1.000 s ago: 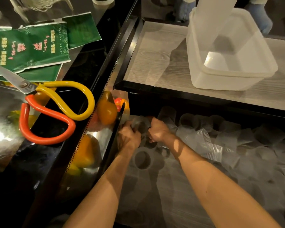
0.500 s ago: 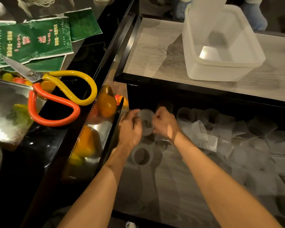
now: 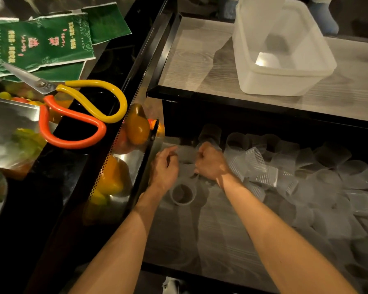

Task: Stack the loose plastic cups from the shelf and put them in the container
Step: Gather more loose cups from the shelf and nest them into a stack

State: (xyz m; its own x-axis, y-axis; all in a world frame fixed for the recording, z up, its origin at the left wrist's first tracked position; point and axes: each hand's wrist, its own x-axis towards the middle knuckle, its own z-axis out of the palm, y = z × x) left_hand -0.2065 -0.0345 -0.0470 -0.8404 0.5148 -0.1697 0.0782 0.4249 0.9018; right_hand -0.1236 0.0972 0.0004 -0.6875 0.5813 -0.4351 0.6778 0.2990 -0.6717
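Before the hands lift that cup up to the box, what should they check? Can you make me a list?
1. Grip on the cup: ok. The left hand and right hand hold it between them.
2. Cup stacked into another one: cannot tell. The fingers hide its ends.
3. Container open and upright on the upper shelf: ok. No lid is on it.
4. Room inside the container: ok. Part of its bare floor shows.
5. Loose cups all gathered: not ok. Many lie scattered on the lower shelf.
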